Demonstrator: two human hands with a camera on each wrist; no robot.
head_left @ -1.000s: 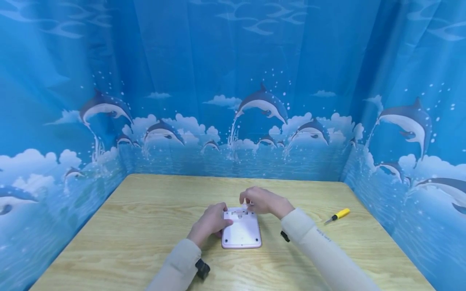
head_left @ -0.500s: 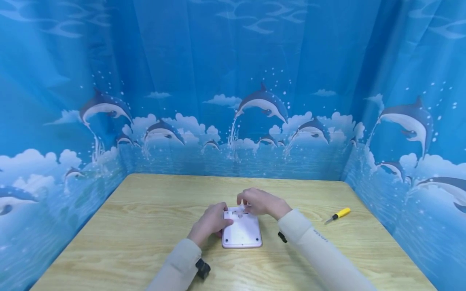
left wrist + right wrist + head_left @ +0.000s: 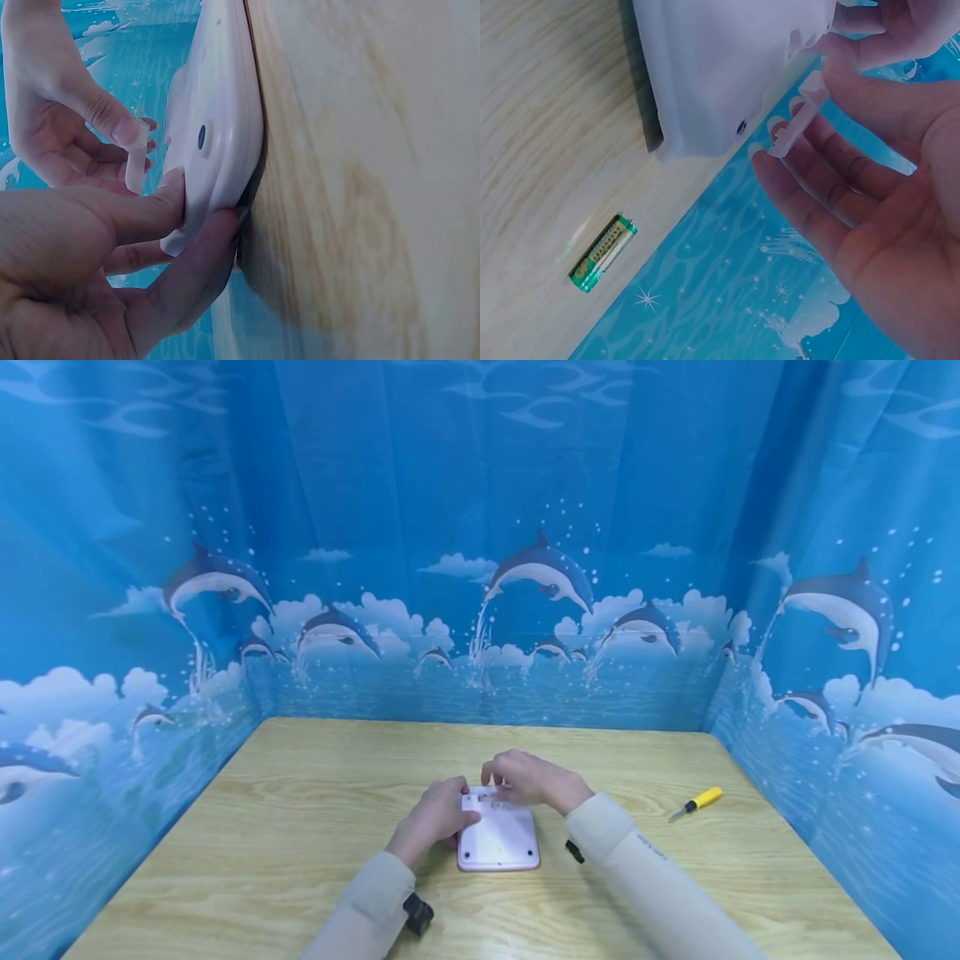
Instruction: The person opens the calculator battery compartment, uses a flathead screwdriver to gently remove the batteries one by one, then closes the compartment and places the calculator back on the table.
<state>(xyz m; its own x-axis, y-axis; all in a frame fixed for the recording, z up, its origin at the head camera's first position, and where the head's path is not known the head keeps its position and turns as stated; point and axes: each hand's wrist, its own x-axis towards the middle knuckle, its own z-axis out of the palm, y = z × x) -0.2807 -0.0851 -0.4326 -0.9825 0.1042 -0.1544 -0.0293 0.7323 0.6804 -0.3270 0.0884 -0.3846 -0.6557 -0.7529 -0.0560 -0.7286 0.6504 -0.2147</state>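
A pale pink calculator (image 3: 498, 842) lies back side up on the table, its battery compartment at the far end. My left hand (image 3: 435, 817) grips its left edge, thumb on the back and fingers beneath, as the left wrist view shows. Over the far right corner is my right hand (image 3: 528, 777). Between its thumb and fingertips it pinches a small white battery cover (image 3: 801, 120), held tilted and apart from the calculator in the right wrist view. The inside of the compartment is partly hidden by the right fingers.
A green battery (image 3: 604, 253) lies on the table beyond the calculator in the right wrist view. To the right rests a screwdriver (image 3: 697, 803) with a yellow handle. Blue dolphin-print curtains (image 3: 480, 527) enclose the wooden table (image 3: 322, 793) at the back and sides.
My right hand has shifted slightly left over the calculator's far end, with the battery cover in its fingers. The left hand and the calculator stay in place.
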